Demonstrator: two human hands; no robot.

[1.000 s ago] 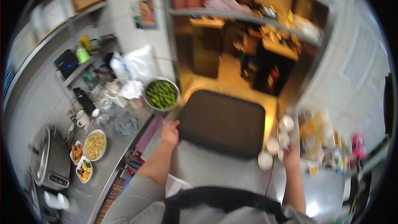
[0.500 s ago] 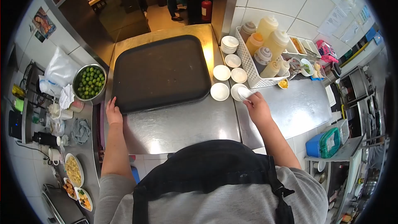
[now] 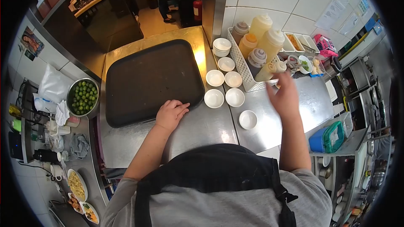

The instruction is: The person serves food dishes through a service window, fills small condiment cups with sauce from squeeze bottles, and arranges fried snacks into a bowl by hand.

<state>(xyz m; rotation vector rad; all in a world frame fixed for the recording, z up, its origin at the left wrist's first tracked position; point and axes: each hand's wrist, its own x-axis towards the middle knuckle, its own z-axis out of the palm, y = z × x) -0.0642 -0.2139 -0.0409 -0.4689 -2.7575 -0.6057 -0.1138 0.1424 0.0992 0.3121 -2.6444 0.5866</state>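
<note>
White bowls [image 3: 248, 119] in seven places; one tray [image 3: 153, 80].

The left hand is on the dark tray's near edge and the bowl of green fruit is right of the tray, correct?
No: the head view shows the bowl of green fruit left of the dark tray. The left hand is on the tray's near edge.
</note>
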